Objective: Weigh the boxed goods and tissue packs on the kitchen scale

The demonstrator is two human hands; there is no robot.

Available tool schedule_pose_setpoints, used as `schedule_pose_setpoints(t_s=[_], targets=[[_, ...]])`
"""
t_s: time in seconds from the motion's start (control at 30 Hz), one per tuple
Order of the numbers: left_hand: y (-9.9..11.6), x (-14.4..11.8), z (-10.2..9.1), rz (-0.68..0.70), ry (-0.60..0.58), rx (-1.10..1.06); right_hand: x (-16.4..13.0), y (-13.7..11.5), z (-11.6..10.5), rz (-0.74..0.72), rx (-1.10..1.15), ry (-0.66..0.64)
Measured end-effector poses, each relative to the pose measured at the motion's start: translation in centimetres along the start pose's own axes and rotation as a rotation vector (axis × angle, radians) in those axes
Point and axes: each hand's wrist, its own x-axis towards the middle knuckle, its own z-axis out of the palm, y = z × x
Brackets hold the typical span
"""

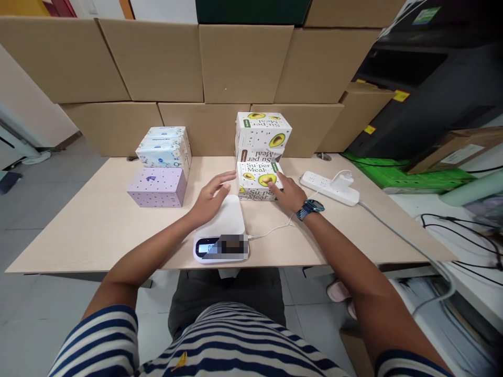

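A white box printed with avocados (257,178) lies on the light wooden table (98,230), in front of a stack of two more such boxes (262,133). My left hand (210,198) reaches toward the box's left side with fingers spread, hovering over the back of a white digital scale (222,230). My right hand (290,191), with a watch on its wrist, touches the box's right side. Neither hand has closed around it.
A lilac box (157,187) and stacked tissue packs (165,146) sit at the left. A white power strip (328,187) with a plugged adapter lies at the right, its cable trailing off the table. Cardboard cartons (236,63) wall the back. A black machine (428,78) stands at right.
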Motion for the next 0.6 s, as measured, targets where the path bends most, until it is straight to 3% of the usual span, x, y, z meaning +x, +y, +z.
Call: schedule_pose_setpoints(t_s=[0.07, 0.17, 0.23, 0.3, 0.37, 0.47, 0.53, 0.6], targets=[[0.3, -2.3, -2.3, 0.157, 0.140, 0.085, -0.1, 0.0, -0.2, -0.003, 0.002, -0.006], [-0.8, -4.6, -6.9, 0.279, 0.451, 0.224, -0.4, -0.7, -0.9, 0.005, -0.021, -0.001], [-2.2, -5.3, -10.4, 0.249, 0.653, 0.304, -0.6, -2.0, -1.7, -0.006, -0.088, 0.075], [-4.0, -5.6, -13.7, 0.110, 0.791, 0.321, -0.9, -4.4, -2.3, -0.097, -0.142, 0.170], [-5.8, -5.5, -16.3, -0.055, 0.882, 0.273, -1.3, -7.8, -2.2, -0.258, -0.094, 0.171], [-8.1, -5.2, -18.2, -0.224, 0.956, 0.152, -1.5, -14.0, -0.1, -0.412, 0.170, -0.064], [-9.1, -5.2, -18.5, -0.275, 0.951, 0.078, -1.5, -18.1, 2.4, -0.349, 0.413, -0.222], [-9.6, -5.2, -18.4, -0.319, 0.917, -0.021, -1.2, -21.9, 4.9, -0.220, 0.699, -0.295]])
